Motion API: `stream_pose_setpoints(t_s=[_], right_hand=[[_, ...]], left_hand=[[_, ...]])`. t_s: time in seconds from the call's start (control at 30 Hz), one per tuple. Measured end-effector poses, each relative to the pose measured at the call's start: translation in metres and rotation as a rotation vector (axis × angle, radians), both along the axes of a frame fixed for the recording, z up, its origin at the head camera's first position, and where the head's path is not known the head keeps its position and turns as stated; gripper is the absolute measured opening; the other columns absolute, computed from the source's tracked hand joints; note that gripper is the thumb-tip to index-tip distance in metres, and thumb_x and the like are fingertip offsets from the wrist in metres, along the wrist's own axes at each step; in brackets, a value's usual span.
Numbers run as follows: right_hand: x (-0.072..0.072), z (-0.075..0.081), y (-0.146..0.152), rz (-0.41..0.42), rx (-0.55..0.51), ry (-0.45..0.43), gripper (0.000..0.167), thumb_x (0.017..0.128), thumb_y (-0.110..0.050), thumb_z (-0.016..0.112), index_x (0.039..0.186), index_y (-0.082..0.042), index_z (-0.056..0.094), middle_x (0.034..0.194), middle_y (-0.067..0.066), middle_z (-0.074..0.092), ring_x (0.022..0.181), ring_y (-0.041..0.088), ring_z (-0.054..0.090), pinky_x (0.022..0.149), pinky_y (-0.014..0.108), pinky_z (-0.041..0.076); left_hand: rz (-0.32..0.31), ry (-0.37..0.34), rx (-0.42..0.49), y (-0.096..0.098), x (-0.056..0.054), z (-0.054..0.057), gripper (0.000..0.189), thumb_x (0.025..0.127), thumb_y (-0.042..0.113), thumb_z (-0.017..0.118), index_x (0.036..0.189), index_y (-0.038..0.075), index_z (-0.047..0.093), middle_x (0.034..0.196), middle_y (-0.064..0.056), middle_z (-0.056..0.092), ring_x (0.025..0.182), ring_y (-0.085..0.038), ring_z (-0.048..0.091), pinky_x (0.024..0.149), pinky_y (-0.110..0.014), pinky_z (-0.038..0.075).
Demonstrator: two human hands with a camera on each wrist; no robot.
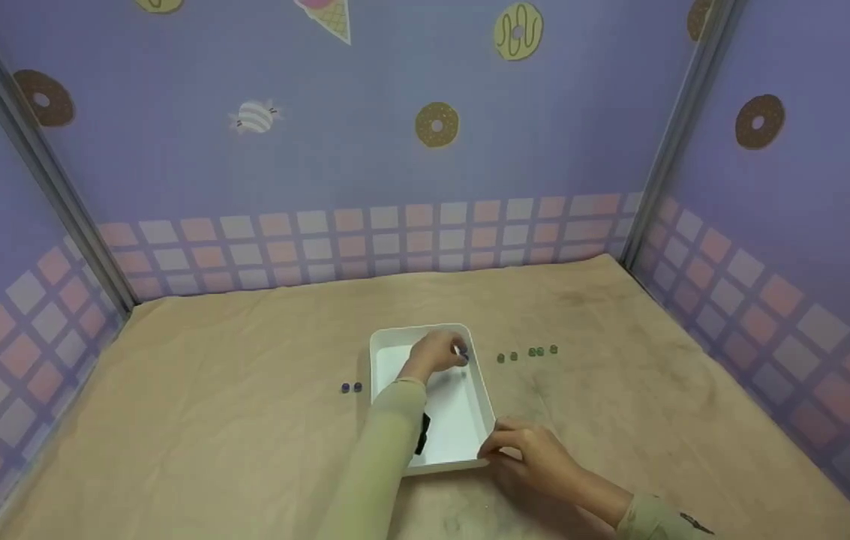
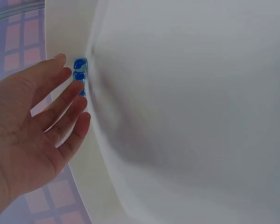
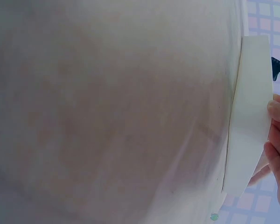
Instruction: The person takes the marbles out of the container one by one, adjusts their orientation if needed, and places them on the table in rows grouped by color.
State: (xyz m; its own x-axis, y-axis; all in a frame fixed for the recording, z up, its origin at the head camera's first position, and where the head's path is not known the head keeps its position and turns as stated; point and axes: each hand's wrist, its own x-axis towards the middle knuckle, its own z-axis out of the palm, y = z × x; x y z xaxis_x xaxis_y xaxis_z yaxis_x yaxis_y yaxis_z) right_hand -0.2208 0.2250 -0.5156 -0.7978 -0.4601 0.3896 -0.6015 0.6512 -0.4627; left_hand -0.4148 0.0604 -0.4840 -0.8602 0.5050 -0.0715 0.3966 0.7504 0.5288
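Note:
Inside the white tray (image 1: 456, 431), my left hand (image 1: 432, 354) reaches to the far right corner. Several small blue glassy beads (image 2: 80, 64) stand in a row against the tray's wall there. The left fingertips are loosely bent close by these beads, and the lowest bead is partly covered by a finger; no bead shows gripped. My right hand (image 1: 533, 456) pinches the tray's rim at the near right corner, thumb over the edge (image 3: 277, 112).
Two dark blue beads (image 1: 358, 387) lie on the cloth left of the tray. Several green beads (image 1: 514, 356) lie in a row to its right. A brown cloth (image 1: 244, 420) covers the table, with patterned walls (image 1: 364, 150) behind and at both sides.

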Motion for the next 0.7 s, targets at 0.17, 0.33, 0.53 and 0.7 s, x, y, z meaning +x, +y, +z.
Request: stream_pose_setpoints(t_s=[0.17, 0.33, 0.53, 0.7], right_hand=[[0.0, 0.0, 0.001, 0.004, -0.003, 0.003, 0.005, 0.089, -0.021, 0.072, 0.092, -0.022, 0.076, 0.089, -0.013, 0.066, 0.086, 0.002, 0.063, 0.075, 0.025, 0.056], [-0.001, 0.0, 0.001, 0.011, -0.005, 0.003, 0.006, 0.09, -0.021, 0.071, 0.092, -0.022, 0.076, 0.09, -0.013, 0.066, 0.088, 0.002, 0.063, 0.076, 0.026, 0.056], [-0.003, -0.002, 0.001, 0.031, -0.012, 0.059, 0.005, 0.09, -0.019, 0.072, 0.09, -0.02, 0.076, 0.087, -0.012, 0.065, 0.085, 0.001, 0.062, 0.074, 0.023, 0.055], [-0.003, -0.003, 0.001, 0.048, -0.023, 0.079, 0.004, 0.089, -0.017, 0.072, 0.089, -0.018, 0.076, 0.084, -0.01, 0.064, 0.082, 0.002, 0.06, 0.07, 0.023, 0.054]], left_hand=[[-0.015, 0.0, -0.002, 0.002, 0.0, -0.002, 0.024, 0.089, 0.014, 0.073, 0.113, 0.009, 0.072, 0.111, -0.007, 0.072, 0.101, -0.024, 0.065, 0.092, -0.041, 0.052], [0.003, 0.015, -0.011, 0.004, 0.0, -0.005, 0.022, 0.086, 0.012, 0.075, 0.108, 0.009, 0.073, 0.107, -0.005, 0.073, 0.097, -0.021, 0.066, 0.089, -0.039, 0.053], [0.05, 0.049, -0.015, 0.01, 0.003, -0.012, 0.019, 0.082, 0.011, 0.079, 0.101, 0.008, 0.074, 0.101, -0.005, 0.074, 0.091, -0.019, 0.064, 0.086, -0.039, 0.053], [0.091, 0.112, -0.029, 0.014, 0.006, -0.017, 0.013, 0.085, 0.012, 0.077, 0.097, 0.008, 0.074, 0.098, -0.004, 0.073, 0.09, -0.019, 0.064, 0.085, -0.038, 0.054]])
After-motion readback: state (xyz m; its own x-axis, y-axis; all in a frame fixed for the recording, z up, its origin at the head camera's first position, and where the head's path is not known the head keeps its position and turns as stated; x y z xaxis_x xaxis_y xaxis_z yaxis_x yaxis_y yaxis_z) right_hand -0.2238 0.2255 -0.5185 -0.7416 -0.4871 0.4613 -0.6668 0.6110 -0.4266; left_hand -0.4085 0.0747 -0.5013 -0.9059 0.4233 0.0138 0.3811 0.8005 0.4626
